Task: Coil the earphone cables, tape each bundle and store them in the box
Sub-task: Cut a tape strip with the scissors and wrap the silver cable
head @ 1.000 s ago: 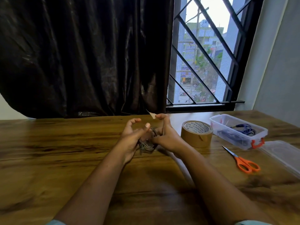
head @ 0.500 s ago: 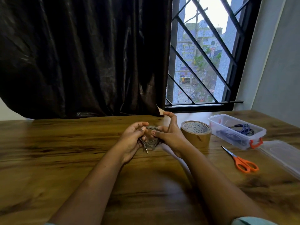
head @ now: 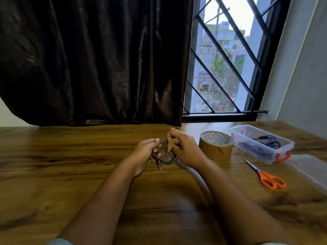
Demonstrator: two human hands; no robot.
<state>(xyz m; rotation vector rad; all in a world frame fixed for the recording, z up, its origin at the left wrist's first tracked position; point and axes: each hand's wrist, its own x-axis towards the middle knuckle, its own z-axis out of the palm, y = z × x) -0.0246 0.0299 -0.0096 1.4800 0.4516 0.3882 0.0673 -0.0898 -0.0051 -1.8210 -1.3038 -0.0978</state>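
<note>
left hand [head: 144,152] grips earphone coil [head: 163,159]; right hand [head: 185,149] — pinches tape strip [head: 169,147]

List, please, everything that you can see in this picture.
table: 1, brown wood, under everything
curtain: 1, dark, back left
window: 1, black grille, back right
box: 1, clear, red latch, far right
cables: count unclear, blue and dark, in box
tape roll: 1, brown, left of box
lid: 1, clear, right edge
scissors: 1, orange handles, before box
coil: 1, grey, held mid-table
strip: 1, brown, over coil
left hand: 1, grips coil
right hand: 1, pinches strip
</note>
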